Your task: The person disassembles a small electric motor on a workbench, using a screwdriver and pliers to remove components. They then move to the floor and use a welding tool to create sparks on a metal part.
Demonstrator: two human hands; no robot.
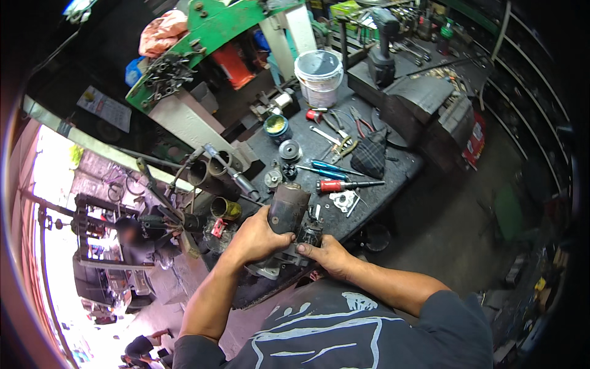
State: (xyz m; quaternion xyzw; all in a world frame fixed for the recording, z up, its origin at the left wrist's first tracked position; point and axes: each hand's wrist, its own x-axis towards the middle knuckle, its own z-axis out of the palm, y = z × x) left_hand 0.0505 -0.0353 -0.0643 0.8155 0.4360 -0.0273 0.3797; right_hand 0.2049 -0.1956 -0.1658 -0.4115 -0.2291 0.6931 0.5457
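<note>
A starter motor stands tilted at the near edge of the dark workbench, its worn brown cylinder (pixel 289 208) upward and a smaller black solenoid (pixel 311 234) beside it. My left hand (pixel 261 238) is wrapped round the motor's left side, thumb across the front of the casing. On the other side, my right hand (pixel 332 254) is closed at the solenoid, with its thumb pressed on the lower part. A pale metal end housing (pixel 265 269) shows below my hands. Their undersides and most of the fingers are hidden.
Beyond the motor lie a red-handled screwdriver (pixel 335 186), blue screwdrivers (pixel 332 166), a metal bracket (pixel 344 200) and pliers (pixel 364 120). A grease tin (pixel 277 128) and white bucket (pixel 319 77) stand farther back. A large vise (pixel 424 104) occupies the right corner.
</note>
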